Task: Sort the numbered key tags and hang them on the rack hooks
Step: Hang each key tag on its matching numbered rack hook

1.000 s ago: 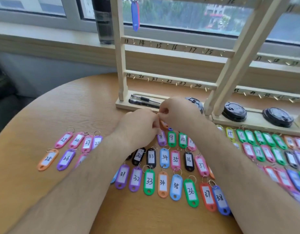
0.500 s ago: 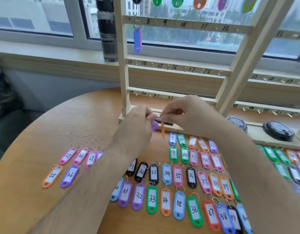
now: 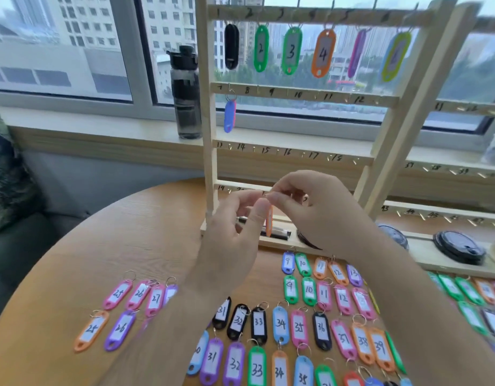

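An orange tag [image 3: 269,222] hangs in the air at the centre of the view, over the far edge of the table [image 3: 146,232] and in front of the rack's foot. It is turned edge-on, so it shows only as a thin orange strip and its number cannot be read. A small metal ring sits at its top.

The right hand [image 3: 321,215] comes in from 4 o'clock, thumb and forefinger pinched tight on that ring and the other fingers curled loosely. The left hand [image 3: 229,246] rises from 7 o'clock, its fingers curled, its thumb tip against the top of the tag beside the right fingertips.

At 12 o'clock stands the wooden rack [image 3: 208,135], its rails numbered by hand. Six hung tags [image 3: 323,52] fill the top rail: black, green 2, green 3, orange 4, purple and yellow. A blue tag [image 3: 229,116] hangs at hook 7.

Loose tags [image 3: 280,324] lie in numbered rows at 6 o'clock, with a smaller group at 8 o'clock. A dark bottle [image 3: 186,93] stands on the sill at 11 o'clock.
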